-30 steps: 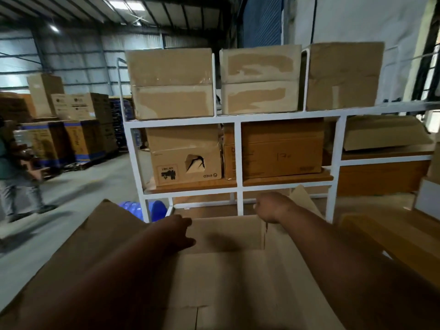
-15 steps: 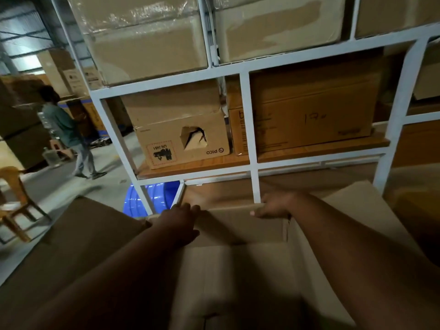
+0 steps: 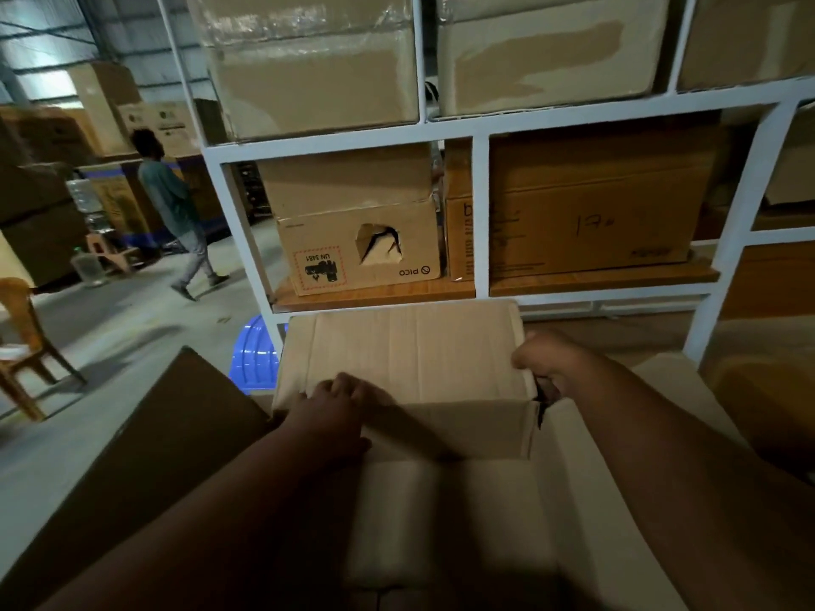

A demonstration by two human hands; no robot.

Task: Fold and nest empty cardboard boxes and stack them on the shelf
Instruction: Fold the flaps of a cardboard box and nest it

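Observation:
An open, empty cardboard box [image 3: 458,513] lies below me, its side flaps spread left and right. Its far flap [image 3: 410,350] stands raised toward the shelf. My left hand [image 3: 335,412] rests on the near left part of that flap with the fingers laid over it. My right hand [image 3: 544,366] grips the flap's right edge at the box corner, fingers curled round it. The white metal shelf [image 3: 480,213] stands right behind the box, holding taped cardboard boxes on two levels.
A PICO box [image 3: 357,249] with a torn hole and a wider box [image 3: 591,213] fill the middle shelf level. A blue plastic item [image 3: 256,359] lies beside the shelf leg. A person [image 3: 176,205] walks at the left; a wooden chair [image 3: 22,341] stands at far left.
The far flap has swung up from inside the box and now stands raised. My hands moved with it, and the view came closer to the shelf. The person at left walked further right.

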